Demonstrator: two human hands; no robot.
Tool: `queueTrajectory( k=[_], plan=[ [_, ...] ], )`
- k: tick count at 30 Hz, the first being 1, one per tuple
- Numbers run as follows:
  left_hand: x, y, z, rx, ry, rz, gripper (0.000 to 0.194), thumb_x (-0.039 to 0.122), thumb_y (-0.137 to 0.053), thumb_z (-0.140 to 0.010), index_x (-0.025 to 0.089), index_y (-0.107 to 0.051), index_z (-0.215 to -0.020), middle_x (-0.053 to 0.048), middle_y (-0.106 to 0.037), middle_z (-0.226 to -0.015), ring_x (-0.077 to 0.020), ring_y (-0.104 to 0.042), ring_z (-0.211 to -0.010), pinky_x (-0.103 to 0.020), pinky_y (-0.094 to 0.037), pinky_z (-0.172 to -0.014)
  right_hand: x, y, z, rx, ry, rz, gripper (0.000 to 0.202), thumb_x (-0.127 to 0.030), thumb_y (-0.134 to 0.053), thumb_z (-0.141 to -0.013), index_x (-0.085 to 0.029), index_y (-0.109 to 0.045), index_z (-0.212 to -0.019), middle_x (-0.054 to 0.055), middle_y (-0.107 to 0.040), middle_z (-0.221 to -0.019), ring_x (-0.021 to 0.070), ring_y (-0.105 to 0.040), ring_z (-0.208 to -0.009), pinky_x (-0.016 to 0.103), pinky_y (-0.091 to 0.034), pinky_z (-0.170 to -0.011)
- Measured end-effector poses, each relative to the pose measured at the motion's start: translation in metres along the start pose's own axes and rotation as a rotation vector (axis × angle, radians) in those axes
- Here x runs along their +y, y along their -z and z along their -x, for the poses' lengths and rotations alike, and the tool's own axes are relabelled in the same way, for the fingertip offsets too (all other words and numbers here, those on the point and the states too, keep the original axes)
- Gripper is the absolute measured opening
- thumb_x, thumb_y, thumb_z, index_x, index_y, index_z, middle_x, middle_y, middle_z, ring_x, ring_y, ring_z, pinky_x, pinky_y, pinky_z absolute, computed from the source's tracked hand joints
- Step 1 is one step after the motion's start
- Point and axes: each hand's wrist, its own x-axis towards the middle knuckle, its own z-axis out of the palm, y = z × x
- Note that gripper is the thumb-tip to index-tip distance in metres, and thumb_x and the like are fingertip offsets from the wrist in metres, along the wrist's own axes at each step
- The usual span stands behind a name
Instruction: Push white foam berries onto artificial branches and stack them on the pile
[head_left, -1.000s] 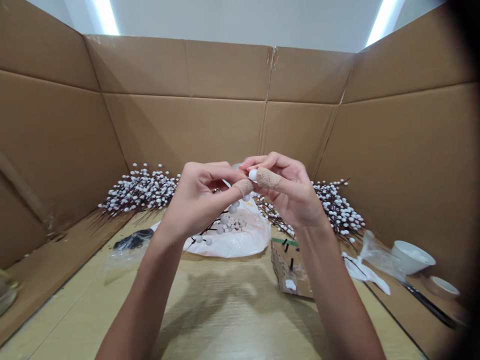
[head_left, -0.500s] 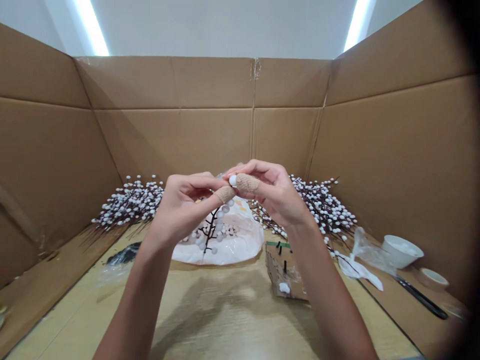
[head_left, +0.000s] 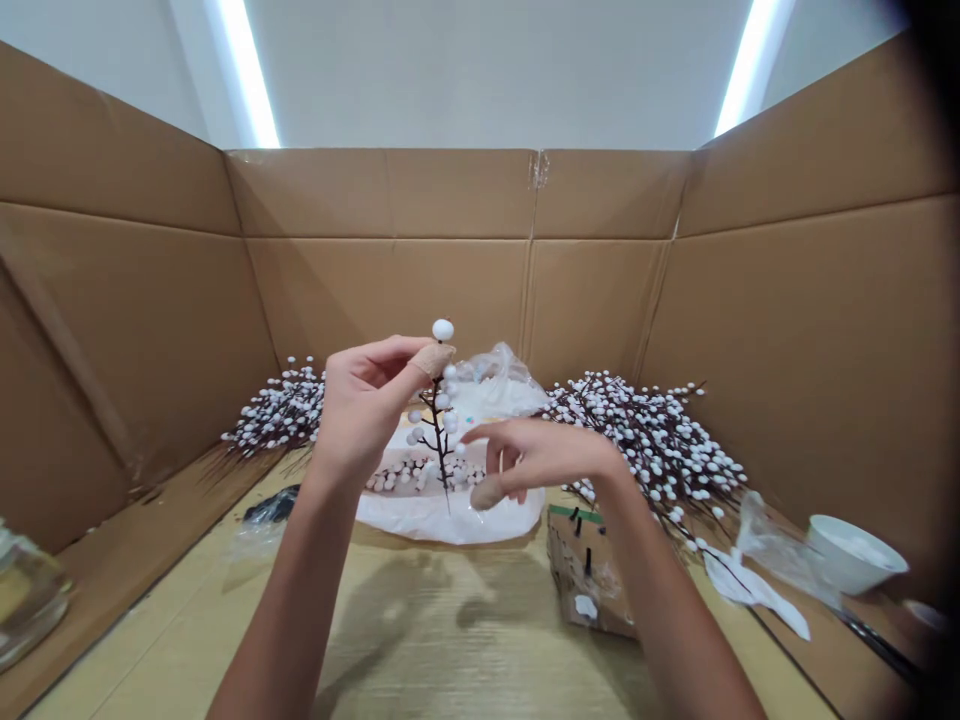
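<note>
My left hand (head_left: 367,395) pinches the top of an artificial berry stem (head_left: 438,430), which hangs upright with a large white ball at its tip and smaller ones along its dark twigs. A tan fabric cover wraps the left thumb. To the right of the stem, my right hand (head_left: 544,455) is open, its fingers apart and pointing left, with a tan cover on the thumb. Behind and below them lies a white plastic bag (head_left: 450,525) bearing many loose white balls (head_left: 401,474). I see nothing held in the right hand.
Bunches of finished-looking berry stems lie at the left (head_left: 277,410) and right (head_left: 652,440). A cardboard block (head_left: 589,590) with black pegs sits under my right forearm. At the right are a white bowl (head_left: 855,555) and a dark-handled tool (head_left: 877,640); a glass jar (head_left: 26,600) stands left.
My right hand has left the stem's tip and moved down toward the bag, its fingers spreading. My left hand still pinches the stem, now with the white tip ball exposed. The view has shifted.
</note>
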Motion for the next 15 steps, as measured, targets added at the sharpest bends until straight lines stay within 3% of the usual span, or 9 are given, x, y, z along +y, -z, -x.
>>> queueTrajectory(
  k=[1,3,8,10,13,15],
  plan=[
    [0.000,0.002,-0.002,0.038,-0.005,0.022,0.004,0.024,-0.077,-0.070,0.021,-0.077,-0.072,0.000,-0.067,-0.065,-0.0098,-0.056,-0.057,-0.021,-0.045,-0.054,0.002,-0.006,-0.008,-0.095,-0.015,0.011,0.075,-0.044,-0.074,-0.072,-0.012,-0.045,-0.134,0.003,-0.066,-0.076,0.0099,-0.057,-0.050,0.022,-0.047,-0.046],
    [0.000,0.008,-0.005,0.110,-0.007,0.064,0.003,0.023,-0.076,-0.069,0.021,-0.076,-0.071,0.001,-0.067,-0.064,-0.0089,-0.055,-0.055,-0.021,-0.044,-0.052,0.004,-0.020,-0.026,-0.168,0.010,0.019,0.063,-0.042,-0.074,-0.072,-0.011,-0.053,-0.123,-0.002,-0.060,-0.065,0.0079,-0.050,-0.043,0.020,-0.041,-0.039],
    [0.002,0.028,-0.011,0.237,-0.005,0.145,0.004,0.022,-0.077,-0.066,0.019,-0.075,-0.069,0.001,-0.067,-0.064,-0.0072,-0.054,-0.053,-0.020,-0.045,-0.052,0.007,-0.053,-0.061,-0.150,0.098,-0.051,0.012,-0.023,-0.057,-0.084,-0.013,-0.062,-0.083,-0.003,-0.057,-0.062,0.0042,-0.045,-0.041,0.017,-0.036,-0.039],
    [-0.001,0.038,-0.015,0.192,0.036,0.210,0.010,0.027,-0.076,-0.068,0.018,-0.075,-0.073,0.000,-0.067,-0.067,-0.0083,-0.056,-0.056,-0.022,-0.047,-0.055,0.006,-0.062,-0.067,-0.133,0.122,-0.116,0.014,-0.019,-0.052,-0.085,-0.013,-0.060,-0.074,-0.004,-0.054,-0.058,0.0037,-0.045,-0.040,0.015,-0.035,-0.038],
    [-0.012,0.050,-0.020,0.045,0.163,0.291,0.030,0.045,-0.071,-0.072,0.016,-0.072,-0.080,-0.006,-0.070,-0.081,-0.0154,-0.063,-0.071,-0.030,-0.052,-0.067,0.005,-0.072,-0.072,-0.069,0.144,-0.215,0.022,-0.027,-0.053,-0.086,-0.013,-0.058,-0.070,-0.005,-0.050,-0.051,0.0039,-0.043,-0.038,0.016,-0.033,-0.038],
    [-0.019,0.052,-0.021,0.079,0.225,0.248,0.043,0.057,-0.067,-0.072,0.016,-0.069,-0.087,-0.011,-0.070,-0.094,-0.0238,-0.065,-0.089,-0.037,-0.051,-0.079,0.007,-0.076,-0.077,0.013,0.166,-0.300,0.030,-0.039,-0.055,-0.086,-0.013,-0.058,-0.072,-0.003,-0.054,-0.055,0.0043,-0.043,-0.040,0.017,-0.034,-0.038]
  ],
)
